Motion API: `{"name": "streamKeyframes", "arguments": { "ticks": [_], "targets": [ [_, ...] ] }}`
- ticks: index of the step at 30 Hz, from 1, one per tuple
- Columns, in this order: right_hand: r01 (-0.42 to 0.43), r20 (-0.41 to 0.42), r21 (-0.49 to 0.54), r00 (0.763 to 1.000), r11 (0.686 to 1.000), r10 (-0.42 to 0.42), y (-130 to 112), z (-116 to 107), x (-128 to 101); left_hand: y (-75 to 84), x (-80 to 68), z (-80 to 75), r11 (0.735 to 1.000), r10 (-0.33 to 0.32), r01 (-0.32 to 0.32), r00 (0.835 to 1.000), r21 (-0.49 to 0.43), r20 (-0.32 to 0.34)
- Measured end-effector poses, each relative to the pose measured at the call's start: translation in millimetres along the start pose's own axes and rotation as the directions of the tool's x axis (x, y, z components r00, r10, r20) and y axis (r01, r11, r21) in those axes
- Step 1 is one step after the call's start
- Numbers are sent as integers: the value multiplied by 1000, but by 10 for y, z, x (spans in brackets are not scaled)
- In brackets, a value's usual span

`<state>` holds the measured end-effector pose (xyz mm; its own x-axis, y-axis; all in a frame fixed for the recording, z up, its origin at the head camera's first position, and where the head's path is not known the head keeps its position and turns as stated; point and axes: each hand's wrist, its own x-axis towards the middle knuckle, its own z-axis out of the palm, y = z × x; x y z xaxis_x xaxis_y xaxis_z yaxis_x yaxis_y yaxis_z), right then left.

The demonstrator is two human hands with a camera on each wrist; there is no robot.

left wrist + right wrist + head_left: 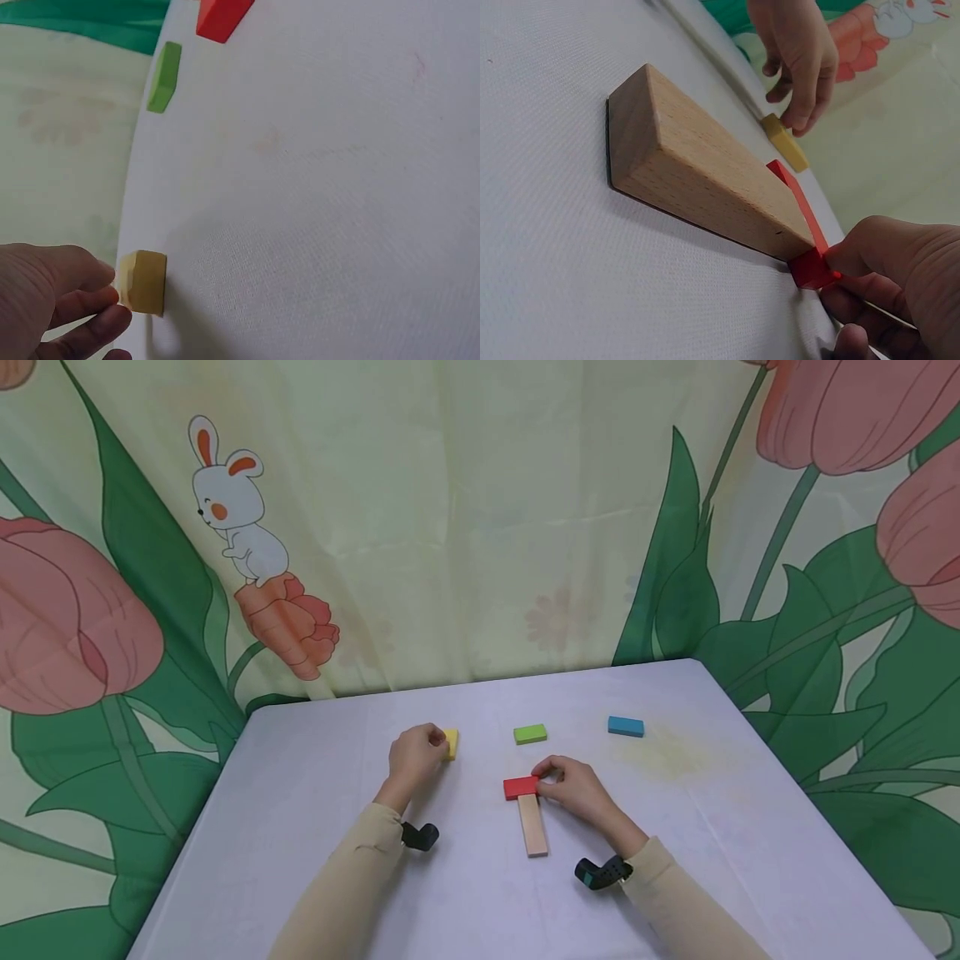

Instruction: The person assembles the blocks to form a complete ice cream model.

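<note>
My left hand (433,743) pinches the near end of a small yellow block (451,743) that lies on the white table (315,827). The left wrist view shows fingertips (105,298) on the yellow block (144,282). My right hand (543,782) grips the right end of a red block (520,787). That block lies across the far end of a plain wooden block (532,825), making a T. In the right wrist view the red block (812,266) touches the wooden block (697,176) and my right hand (838,294) holds its corner.
A green block (530,733) lies beyond the red one and a blue block (626,726) further right, both flat on the table. The green block (165,76) also shows in the left wrist view. A flower-print curtain (480,527) hangs close behind the table's far edge.
</note>
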<state>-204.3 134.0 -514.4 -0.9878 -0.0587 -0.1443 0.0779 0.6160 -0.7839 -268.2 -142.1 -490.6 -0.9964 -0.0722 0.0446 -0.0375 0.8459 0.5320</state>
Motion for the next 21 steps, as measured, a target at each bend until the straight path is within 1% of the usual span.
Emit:
{"name": "streamKeyframes", "arguments": {
  "ticks": [3, 10, 15, 21],
  "targets": [
    [5, -2, -2, 1000, 1000, -5, -4, 2, 1, -23, 10, 22, 1000, -16, 16, 1000, -2, 3],
    [18, -3, 3, 1000, 1000, -18, -2, 10, 7, -57, 23, 33, 1000, 2, -2, 1000, 20, 2],
    [25, -5, 2, 1000, 1000, -25, -14, 0, -2, -45, 14, 26, 1000, 2, -2, 1000, 7, 4],
    [21, -4, 4, 1000, 1000, -21, -8, -6, -5, -54, 29, 57, 1000, -2, 2, 1000, 2, 5]
  ]
}}
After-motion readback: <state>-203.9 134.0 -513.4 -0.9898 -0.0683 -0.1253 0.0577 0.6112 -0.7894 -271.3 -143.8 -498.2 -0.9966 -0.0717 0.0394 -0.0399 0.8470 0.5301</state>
